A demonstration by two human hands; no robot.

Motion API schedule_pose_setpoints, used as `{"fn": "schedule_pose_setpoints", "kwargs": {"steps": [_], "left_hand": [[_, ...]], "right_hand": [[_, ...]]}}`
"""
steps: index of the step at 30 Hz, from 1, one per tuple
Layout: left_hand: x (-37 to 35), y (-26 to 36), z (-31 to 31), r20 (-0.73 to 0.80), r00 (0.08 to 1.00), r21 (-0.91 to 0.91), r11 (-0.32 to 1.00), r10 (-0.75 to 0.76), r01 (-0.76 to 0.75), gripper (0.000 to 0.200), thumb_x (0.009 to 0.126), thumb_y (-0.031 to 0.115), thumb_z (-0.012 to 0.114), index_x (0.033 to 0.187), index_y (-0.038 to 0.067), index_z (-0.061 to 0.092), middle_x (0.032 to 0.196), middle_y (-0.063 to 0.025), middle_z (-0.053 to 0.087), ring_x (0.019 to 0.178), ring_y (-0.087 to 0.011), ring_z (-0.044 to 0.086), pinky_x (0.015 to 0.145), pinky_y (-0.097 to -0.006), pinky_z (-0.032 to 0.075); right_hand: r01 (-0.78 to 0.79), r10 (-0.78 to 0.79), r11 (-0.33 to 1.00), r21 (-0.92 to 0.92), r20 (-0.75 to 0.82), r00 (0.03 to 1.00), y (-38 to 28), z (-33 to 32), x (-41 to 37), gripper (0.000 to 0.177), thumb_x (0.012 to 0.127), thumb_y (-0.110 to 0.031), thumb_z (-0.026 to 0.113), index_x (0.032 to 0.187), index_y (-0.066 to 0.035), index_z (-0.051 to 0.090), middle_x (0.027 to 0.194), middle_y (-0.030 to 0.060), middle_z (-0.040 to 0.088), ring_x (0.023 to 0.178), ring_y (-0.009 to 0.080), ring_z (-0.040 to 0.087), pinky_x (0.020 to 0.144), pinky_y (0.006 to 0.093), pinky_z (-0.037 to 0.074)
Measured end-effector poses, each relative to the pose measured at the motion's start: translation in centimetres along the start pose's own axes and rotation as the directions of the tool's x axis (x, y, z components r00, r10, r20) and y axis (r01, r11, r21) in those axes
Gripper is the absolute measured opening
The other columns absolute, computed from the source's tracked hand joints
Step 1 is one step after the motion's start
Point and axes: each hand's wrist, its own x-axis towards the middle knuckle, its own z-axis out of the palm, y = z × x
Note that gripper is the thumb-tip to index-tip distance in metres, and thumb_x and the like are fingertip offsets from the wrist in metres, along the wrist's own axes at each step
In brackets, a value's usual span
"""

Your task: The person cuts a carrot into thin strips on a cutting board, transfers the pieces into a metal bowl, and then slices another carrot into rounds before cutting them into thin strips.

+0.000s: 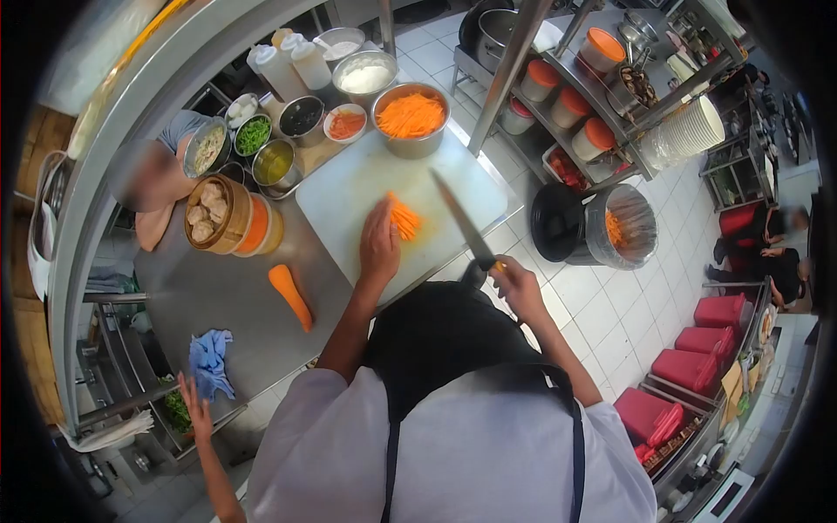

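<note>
My right hand (516, 286) is wrapped round the handle of a kitchen knife (459, 211), whose blade points away from me over the right side of the white cutting board (336, 196). On the board lies a small pile of orange carrot strips (404, 220). My left hand (380, 244) rests against the left side of this pile, its fingers stretched out and close together. A metal pot of shredded carrot (411, 118) stands on the board's far edge. To the left, a whole peeled carrot (290, 296) lies on the steel counter (248, 305).
A bamboo steamer of dumplings (207, 213) stands left of the board, near bowls and squeeze bottles (296, 61). Another person's hand (199, 414) is by a blue cloth (210, 362). A lined bin (621, 227) stands at right, below a shelf (602, 96).
</note>
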Motion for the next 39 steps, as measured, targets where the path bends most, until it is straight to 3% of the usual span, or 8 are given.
{"fn": "schedule_pose_setpoints", "kwargs": {"steps": [2, 6, 17, 24, 27, 33, 37, 39], "left_hand": [[0.6, 0.7, -0.9, -0.103, 0.995, 0.185, 0.983, 0.009, 0.010, 0.041, 0.103, 0.014, 0.057, 0.141, -0.002, 0.059, 0.144, -0.0201, 0.058, 0.134, -0.0394, 0.054, 0.114, -0.0482, 0.043], [1.9, 2.1, -3.2, -0.007, 0.964, 0.304, 0.918, -0.265, 0.255, 0.037, 0.098, 0.021, 0.068, 0.130, 0.002, 0.066, 0.123, -0.0170, 0.064, 0.113, -0.0371, 0.062, 0.097, -0.0476, 0.051], [2.5, 1.5, 0.5, -0.072, 0.956, -0.002, 0.959, -0.284, 0.285, 0.041, 0.080, 0.016, 0.086, 0.116, 0.000, 0.073, 0.107, -0.0186, 0.067, 0.097, -0.0385, 0.067, 0.086, -0.0455, 0.056], [4.0, 3.9, -1.4, -0.136, 0.920, -0.320, 0.895, -0.368, 0.311, 0.042, 0.081, 0.013, 0.088, 0.119, -0.001, 0.075, 0.106, -0.0138, 0.072, 0.086, -0.0218, 0.074, 0.079, -0.0325, 0.059], [7.9, 7.7, -4.2, -0.128, 0.924, -0.374, 0.880, -0.361, 0.293, 0.039, 0.078, 0.015, 0.089, 0.113, 0.002, 0.077, 0.099, -0.0147, 0.070, 0.089, -0.0296, 0.072, 0.082, -0.0376, 0.058], [20.2, 4.9, -2.2, -0.193, 0.978, -0.189, 0.981, -0.086, 0.049, 0.037, 0.085, 0.015, 0.083, 0.118, 0.001, 0.076, 0.110, -0.0163, 0.077, 0.094, -0.0265, 0.076, 0.082, -0.0376, 0.058], [23.7, 4.9, -3.2, -0.088, 0.996, -0.004, 1.000, -0.004, 0.004, 0.028, 0.093, 0.016, 0.071, 0.116, 0.002, 0.075, 0.109, -0.0206, 0.076, 0.101, -0.0355, 0.073, 0.087, -0.0437, 0.057], [23.3, 4.3, -3.7, -0.110, 0.992, 0.008, 0.999, 0.053, -0.053, 0.025, 0.096, 0.015, 0.065, 0.115, 0.002, 0.075, 0.108, -0.0226, 0.074, 0.104, -0.0420, 0.069, 0.090, -0.0491, 0.056]], "right_hand": [[-0.290, 0.289, 0.848, 0.443, 0.070, 0.955, 2.2, 0.1, -0.6, 0.037, 0.105, -0.023, 0.063, 0.136, -0.003, 0.062, 0.083, 0.0075, 0.069, 0.061, 0.0159, 0.064, 0.052, 0.0299, 0.050], [-0.309, 0.297, 0.776, 0.550, 0.113, 0.948, 4.5, 0.8, -1.9, 0.039, 0.108, -0.024, 0.060, 0.141, -0.002, 0.058, 0.087, 0.0058, 0.066, 0.064, 0.0120, 0.060, 0.052, 0.0270, 0.049], [-0.317, 0.165, 0.786, 0.531, 0.314, 0.935, 0.9, 7.1, 0.9, 0.034, 0.107, -0.023, 0.062, 0.136, -0.005, 0.064, 0.078, 0.0007, 0.062, 0.060, 0.0080, 0.055, 0.052, 0.0249, 0.044], [-0.269, 0.147, 0.875, 0.401, 0.309, 0.940, -4.1, 2.8, 0.8, 0.038, 0.108, -0.026, 0.062, 0.138, -0.004, 0.063, 0.078, 0.0008, 0.062, 0.059, 0.0079, 0.056, 0.051, 0.0251, 0.044], [-0.206, 0.110, 0.888, 0.411, 0.246, 0.963, -6.9, 0.9, 1.6, 0.042, 0.107, -0.030, 0.064, 0.141, -0.004, 0.062, 0.079, 0.0010, 0.063, 0.060, 0.0085, 0.058, 0.052, 0.0250, 0.045], [-0.051, 0.042, 0.978, 0.200, 0.045, 0.998, -13.5, -2.2, 7.5, 0.042, 0.103, -0.028, 0.067, 0.137, -0.004, 0.064, 0.074, 0.0083, 0.065, 0.061, 0.0153, 0.063, 0.058, 0.0333, 0.051], [0.205, -0.298, 0.886, -0.416, -0.171, 0.939, -13.2, -2.7, 9.9, 0.038, 0.100, -0.028, 0.067, 0.131, -0.005, 0.067, 0.073, 0.0126, 0.067, 0.067, 0.0221, 0.068, 0.070, 0.0393, 0.056], [0.165, -0.232, 0.936, -0.311, -0.193, 0.953, -12.3, -3.0, 10.0, 0.040, 0.101, -0.026, 0.066, 0.134, -0.004, 0.065, 0.076, 0.0117, 0.068, 0.068, 0.0198, 0.069, 0.066, 0.0379, 0.055]]}}
